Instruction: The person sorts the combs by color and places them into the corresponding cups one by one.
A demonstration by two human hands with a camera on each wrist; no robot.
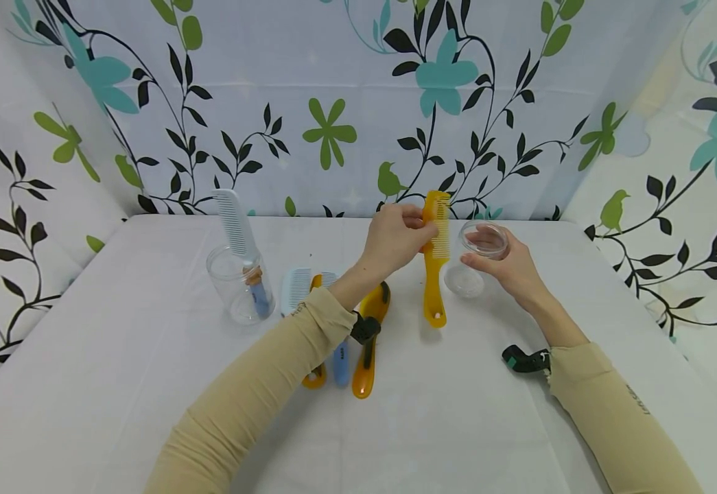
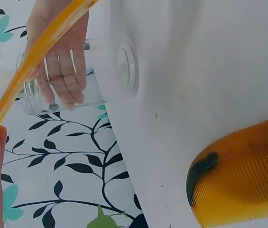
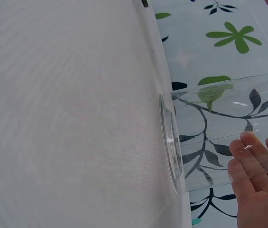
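Note:
My left hand (image 1: pixel 395 237) pinches a yellow comb (image 1: pixel 434 288) by its toothed part, handle pointing down, just left of a clear jar. In the left wrist view the comb (image 2: pixel 32 57) crosses in front of that jar (image 2: pixel 96 92). The right hand (image 1: pixel 515 271) grips the clear jar (image 1: pixel 464 283) near its rim, thumb in front and fingers behind. Through its wall the fingers show in the right wrist view, where the jar (image 3: pixel 198 137) has nothing inside. Its base is close to the white table (image 3: pixel 77 118).
Another clear jar (image 1: pixel 219 291) stands at left, with a light blue comb (image 1: pixel 234 223) upright in it. Under the left forearm lie an amber comb (image 1: pixel 364 374), a blue handle (image 1: pixel 341 363) and a light blue comb (image 1: pixel 296 287). A leaf-patterned cloth (image 1: pixel 346 68) hangs behind.

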